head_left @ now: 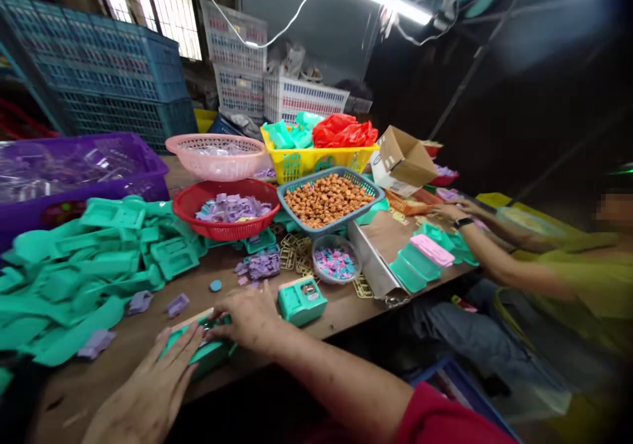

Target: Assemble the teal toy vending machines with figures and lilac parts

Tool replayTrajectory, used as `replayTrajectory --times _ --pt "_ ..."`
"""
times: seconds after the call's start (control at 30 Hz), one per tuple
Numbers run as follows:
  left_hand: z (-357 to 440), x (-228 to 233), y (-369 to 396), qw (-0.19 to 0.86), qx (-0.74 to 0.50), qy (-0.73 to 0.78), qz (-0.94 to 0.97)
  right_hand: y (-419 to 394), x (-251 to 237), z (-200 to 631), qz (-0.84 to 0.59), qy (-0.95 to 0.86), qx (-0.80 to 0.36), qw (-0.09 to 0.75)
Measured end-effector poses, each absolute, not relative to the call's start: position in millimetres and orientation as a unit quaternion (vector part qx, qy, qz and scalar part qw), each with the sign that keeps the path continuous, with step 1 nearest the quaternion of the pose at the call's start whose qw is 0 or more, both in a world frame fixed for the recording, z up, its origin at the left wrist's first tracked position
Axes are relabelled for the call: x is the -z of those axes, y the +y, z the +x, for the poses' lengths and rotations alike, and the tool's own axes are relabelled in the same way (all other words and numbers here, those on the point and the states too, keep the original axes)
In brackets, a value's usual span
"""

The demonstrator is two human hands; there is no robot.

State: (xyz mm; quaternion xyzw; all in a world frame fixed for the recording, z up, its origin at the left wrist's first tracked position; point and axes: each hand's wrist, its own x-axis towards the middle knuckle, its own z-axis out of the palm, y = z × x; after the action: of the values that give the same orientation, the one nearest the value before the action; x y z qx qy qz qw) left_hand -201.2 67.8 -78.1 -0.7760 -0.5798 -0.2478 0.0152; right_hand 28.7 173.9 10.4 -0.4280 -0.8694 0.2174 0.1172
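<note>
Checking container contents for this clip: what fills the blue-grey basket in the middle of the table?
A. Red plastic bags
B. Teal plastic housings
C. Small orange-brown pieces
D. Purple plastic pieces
C. The blue-grey basket is heaped with small orange-brown pieces; the purple pieces lie in the red basket beside it, and the red bags sit in the yellow basket behind.

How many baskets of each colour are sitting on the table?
Pink basket: 1
Red basket: 1
Yellow basket: 1
Blue-grey basket: 1
Purple basket: 1
Total: 5
</note>
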Motion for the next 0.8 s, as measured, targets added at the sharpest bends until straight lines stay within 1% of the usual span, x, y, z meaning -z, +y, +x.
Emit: replayTrajectory --times 0.07,0.13,0.23,0.33,0.43,0.5,0.6,0.7,0.8 --pt "-197.2 67.6 65.9 0.009 0.236 -0.59 -0.772 172.5 -11.8 33.1 -0.415 -0.877 -0.21 0.119" --pt "-198.8 50.7 64.7 0.002 0.219 -0.601 -0.769 169.2 -13.0 39.3 -0.373 -0.895 -0.204 0.134" --pt "-196.7 10.9 71.0 -0.029 0.191 -0.611 -0.768 166.3 -14.8 60.3 -0.302 -0.908 -0.205 0.204" --pt "-167.3 -35.8 102.1 -0.042 0.151 -0.619 -0.77 174.3 -19.1 96.2 -0.341 -0.884 -0.203 0.247" --pt "-115.5 -64.8 160.8 -0.061 0.074 -0.629 -0.772 192.3 -26.2 133.6 -0.409 -0.862 -0.178 0.242" --pt "-81.4 -66.3 205.1 -0.078 0.046 -0.636 -0.766 203.9 -30.2 152.7 -0.431 -0.856 -0.164 0.233" --pt "-45.8 -49.9 258.1 -0.112 -0.018 -0.655 -0.748 216.4 -32.4 169.2 -0.449 -0.856 -0.15 0.208" --pt "-32.8 -31.7 285.5 -0.134 -0.059 -0.669 -0.729 230.3 -31.2 169.8 -0.466 -0.855 -0.146 0.173" --pt "-35.2 -23.4 294.9 -0.15 -0.062 -0.673 -0.722 252.1 -29.2 155.4 -0.482 -0.853 -0.152 0.134"
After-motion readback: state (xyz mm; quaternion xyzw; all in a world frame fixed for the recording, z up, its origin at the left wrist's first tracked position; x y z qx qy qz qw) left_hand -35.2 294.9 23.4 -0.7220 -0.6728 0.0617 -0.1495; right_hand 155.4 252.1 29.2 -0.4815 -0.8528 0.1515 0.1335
